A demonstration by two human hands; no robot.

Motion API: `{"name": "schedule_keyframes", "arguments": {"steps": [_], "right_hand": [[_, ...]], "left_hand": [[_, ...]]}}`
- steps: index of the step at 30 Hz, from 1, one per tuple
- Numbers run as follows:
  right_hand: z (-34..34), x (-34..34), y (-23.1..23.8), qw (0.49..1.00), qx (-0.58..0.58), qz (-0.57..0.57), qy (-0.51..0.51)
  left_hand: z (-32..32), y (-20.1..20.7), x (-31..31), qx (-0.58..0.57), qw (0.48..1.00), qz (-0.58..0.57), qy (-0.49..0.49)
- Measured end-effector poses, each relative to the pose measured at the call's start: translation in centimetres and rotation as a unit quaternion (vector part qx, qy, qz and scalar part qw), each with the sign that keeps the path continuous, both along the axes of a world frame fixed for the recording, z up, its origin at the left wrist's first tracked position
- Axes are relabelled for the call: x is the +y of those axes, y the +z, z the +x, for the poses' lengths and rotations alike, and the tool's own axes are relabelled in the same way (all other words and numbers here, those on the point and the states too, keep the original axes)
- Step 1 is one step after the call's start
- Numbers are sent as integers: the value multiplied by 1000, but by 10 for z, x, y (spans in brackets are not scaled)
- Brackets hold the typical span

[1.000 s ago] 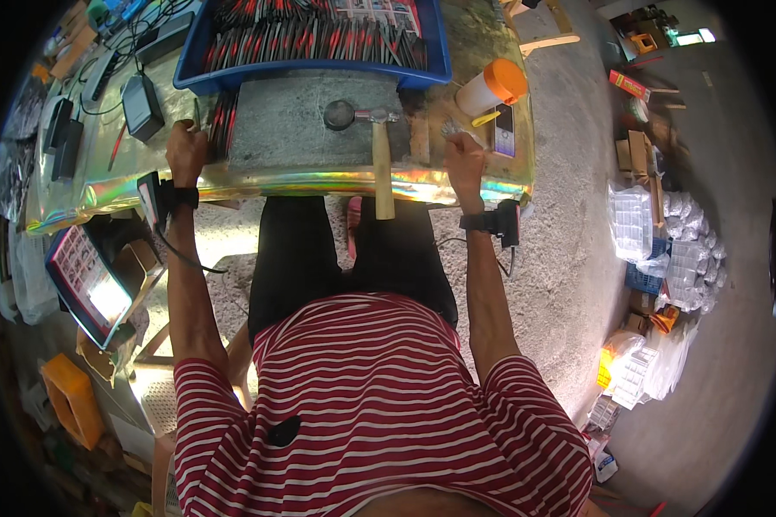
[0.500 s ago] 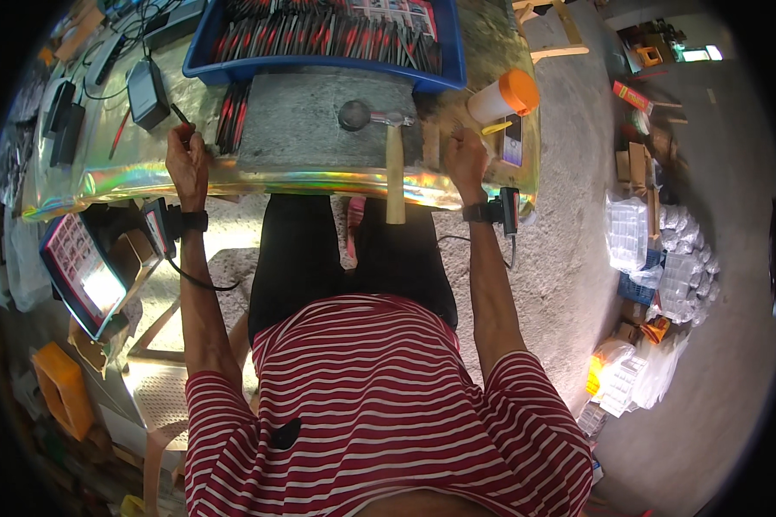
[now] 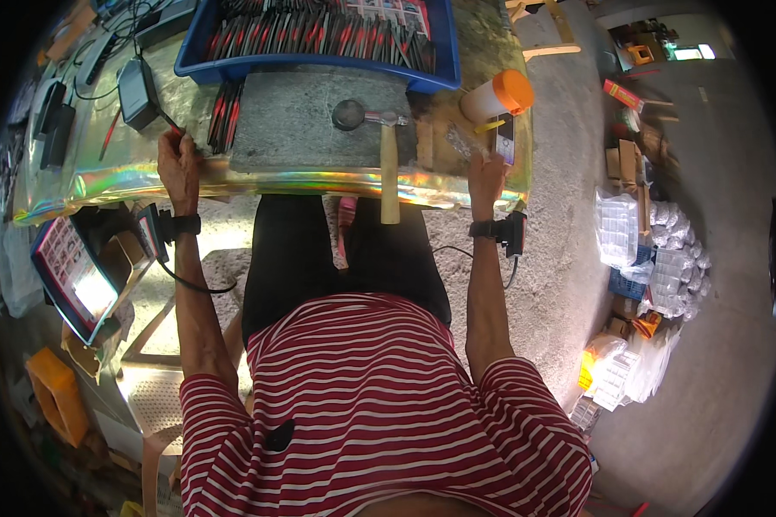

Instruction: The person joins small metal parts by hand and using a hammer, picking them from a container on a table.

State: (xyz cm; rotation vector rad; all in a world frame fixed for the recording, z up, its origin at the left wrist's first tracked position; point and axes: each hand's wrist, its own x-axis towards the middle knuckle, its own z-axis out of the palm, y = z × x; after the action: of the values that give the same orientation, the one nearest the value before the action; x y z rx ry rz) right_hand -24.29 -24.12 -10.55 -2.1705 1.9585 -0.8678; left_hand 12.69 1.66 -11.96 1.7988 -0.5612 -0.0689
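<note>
A: Big stuff first?
B: Shiny table (image 3: pixel 86 168) is carrying blue tray (image 3: pixel 447 65); gray slab (image 3: pixel 289 129) is lying in front, hammer (image 3: pixel 390 172) is resting on it.
A: Hands?
B: Right hand (image 3: pixel 487 176) is touching clear plastic packet (image 3: pixel 462 140) right of slab; can't tell if gripping. Left hand (image 3: pixel 178 170) is pinching slim black-red piece (image 3: pixel 172 124), left of slab.

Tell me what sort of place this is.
Probably a workshop or packing area: a hammer with its head on a grey slab, a blue bin of slim red-and-black pieces, and clear-plastic packages piled off to the right.
</note>
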Motion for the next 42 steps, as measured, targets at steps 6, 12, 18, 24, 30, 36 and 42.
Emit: {"name": "schedule_keyframes", "arguments": {"steps": [6,12,18,24,30,36,42], "right_hand": [[-1,-23,-10,993,-110,30,38],[2,-36,-25,960,-270,0,75],[6,-44,-16,926,-338,120,118],[12,-42,-9,891,-423,108,124],[7,-38,-13,884,-442,105,111],[-5,-32,-19,890,-429,125,89],[10,-7,5,834,-533,136,41]], "left_hand": [[1,1,0,27,1000,-7,-2],[3,-1,-2,46,999,15,3],[4,-1,0,50,998,29,2],[3,-3,-1,53,998,14,-3],[9,-7,2,-5,998,62,18],[6,-4,0,38,999,30,4],[4,2,5,67,998,12,-3]]}}
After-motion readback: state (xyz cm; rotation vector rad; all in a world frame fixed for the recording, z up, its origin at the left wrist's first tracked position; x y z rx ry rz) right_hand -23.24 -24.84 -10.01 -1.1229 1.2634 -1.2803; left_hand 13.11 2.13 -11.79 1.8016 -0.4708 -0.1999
